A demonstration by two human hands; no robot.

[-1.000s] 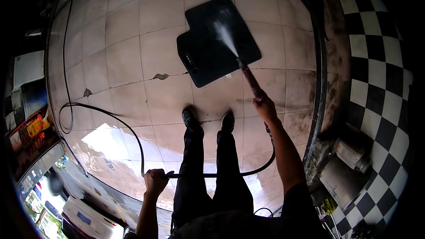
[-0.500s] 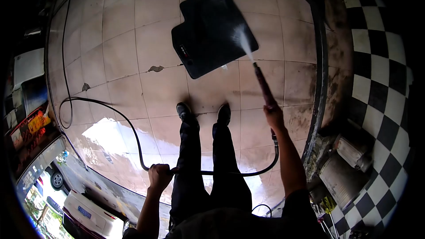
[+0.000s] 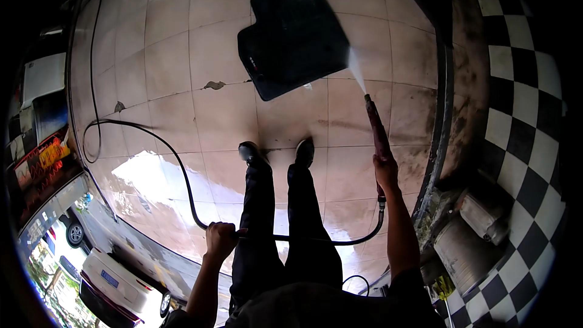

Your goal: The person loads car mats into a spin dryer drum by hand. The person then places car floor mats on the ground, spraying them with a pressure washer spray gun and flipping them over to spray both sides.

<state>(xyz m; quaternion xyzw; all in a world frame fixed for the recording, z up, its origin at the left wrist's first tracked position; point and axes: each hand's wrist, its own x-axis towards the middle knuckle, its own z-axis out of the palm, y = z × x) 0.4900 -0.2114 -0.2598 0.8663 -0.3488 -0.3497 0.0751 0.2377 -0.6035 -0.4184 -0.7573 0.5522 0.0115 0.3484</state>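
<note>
My right hand (image 3: pixel 385 171) is wrapped round a reddish spray gun (image 3: pixel 379 133), its nozzle pointing up and slightly left. A white jet (image 3: pixel 356 68) leaves the nozzle and meets the right edge of a black floor mat (image 3: pixel 294 39), which lies flat on the tiles. My left hand (image 3: pixel 220 238) is closed round the black hose (image 3: pixel 303 239), which crosses in front of my legs and curves up to the gun's rear end.
The hose loops on the tiled floor (image 3: pixel 164 70) at left. A dark ridge (image 3: pixel 442 109) runs along the right, with metal containers (image 3: pixel 464 255) and checkered tiles (image 3: pixel 516 127) beyond. A white car (image 3: pixel 118 282) stands at lower left.
My right hand and the spray gun have moved right and down. The jet has shifted from the mat's middle to its right edge. My left hand still holds the hose.
</note>
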